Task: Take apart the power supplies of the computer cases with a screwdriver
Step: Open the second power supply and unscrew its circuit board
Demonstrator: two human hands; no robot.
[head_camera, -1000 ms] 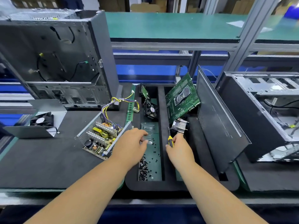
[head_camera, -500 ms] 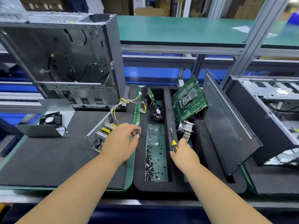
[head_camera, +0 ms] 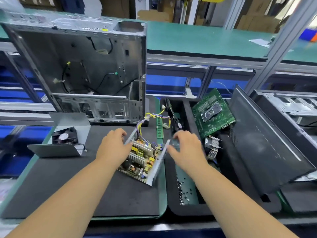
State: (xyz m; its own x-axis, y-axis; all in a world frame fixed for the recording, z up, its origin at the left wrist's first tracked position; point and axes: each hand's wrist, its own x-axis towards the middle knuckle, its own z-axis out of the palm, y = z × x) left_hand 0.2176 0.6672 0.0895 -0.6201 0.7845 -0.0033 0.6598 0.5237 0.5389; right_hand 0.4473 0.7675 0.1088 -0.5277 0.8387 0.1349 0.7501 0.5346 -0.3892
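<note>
Power supply unit (head_camera: 144,157), centre of frame, on the black mat (head_camera: 68,182). Lid already off; circuit board, heat sinks and yellow coils exposed in an open metal tray, tilted with its right wall raised. Wire bundle (head_camera: 151,117) is attached at the upper end and trails toward the centre top.

Progress, judged: unit is out of the computer case (head_camera: 82,66) (upper left, standing open and largely stripped). Removed cover with fan (head_camera: 64,136) lies at left. Left to do: freeing the board from its tray. A second case (head_camera: 291,107) at the right edge may remain; its contents are unclear.

Left hand (head_camera: 113,146): fingers loosely curved and slightly spread, tips at the tray's upper left wall, thumb on the heat sinks. Appears to grip that wall.

Right hand (head_camera: 187,148): blurred. Fingers extended and parted, thumb near the tray's raised right wall; contact cannot be told. Holds nothing that shows.

Screwdriver: not visible.

Foam sorting tray (head_camera: 187,208), right of centre: loose screws (head_camera: 181,186), motherboard (head_camera: 212,112), heat sink (head_camera: 212,146), side panel (head_camera: 267,143) leaning.
</note>
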